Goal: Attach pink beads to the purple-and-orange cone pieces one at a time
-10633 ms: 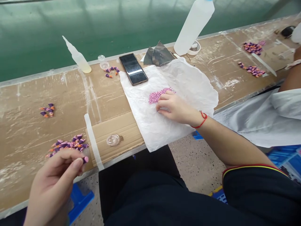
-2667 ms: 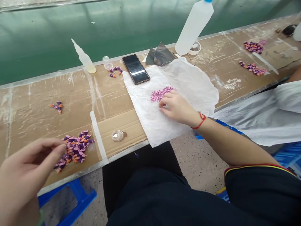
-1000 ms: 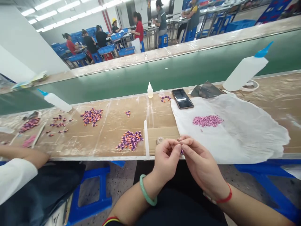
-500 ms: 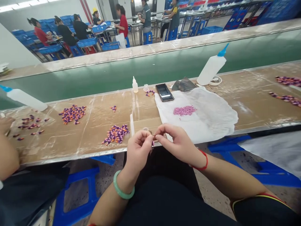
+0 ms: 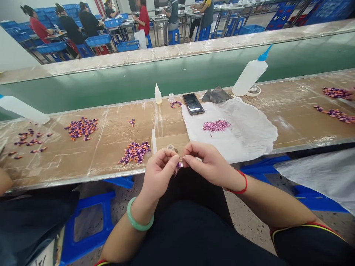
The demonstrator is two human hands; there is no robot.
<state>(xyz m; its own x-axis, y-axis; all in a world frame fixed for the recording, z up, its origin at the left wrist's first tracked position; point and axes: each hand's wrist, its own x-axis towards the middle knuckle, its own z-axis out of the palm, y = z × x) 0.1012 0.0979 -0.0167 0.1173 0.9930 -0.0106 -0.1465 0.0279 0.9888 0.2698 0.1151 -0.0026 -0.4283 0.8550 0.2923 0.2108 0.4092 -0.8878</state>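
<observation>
My left hand (image 5: 159, 171) pinches a small purple-and-pink piece (image 5: 178, 166) between thumb and forefinger, just over the table's near edge. Opposite it, my right hand (image 5: 209, 164) has thumb and forefinger closed at the same piece; whether it grips the piece or something tiny beside it is hidden. Left of my hands lies a pile of small purple, pink and orange pieces (image 5: 135, 152). Small pink bits (image 5: 216, 126) are heaped on a white cloth (image 5: 244, 136) beyond my right hand. A small round clear container (image 5: 170, 147) sits right behind my fingertips.
A phone (image 5: 193, 103), a small dropper bottle (image 5: 158, 94) and a large tilted white bottle (image 5: 249, 77) stand or lie along the back. Another pile (image 5: 82, 129) and a second white bottle (image 5: 24, 109) are to the left. A co-worker's arm (image 5: 4, 181) shows at far left.
The view has tilted slightly down, so the table sits higher in the picture. My hands stay together, and more of the purple-and-pink piece shows between them. The left co-worker's hand has left the picture.
</observation>
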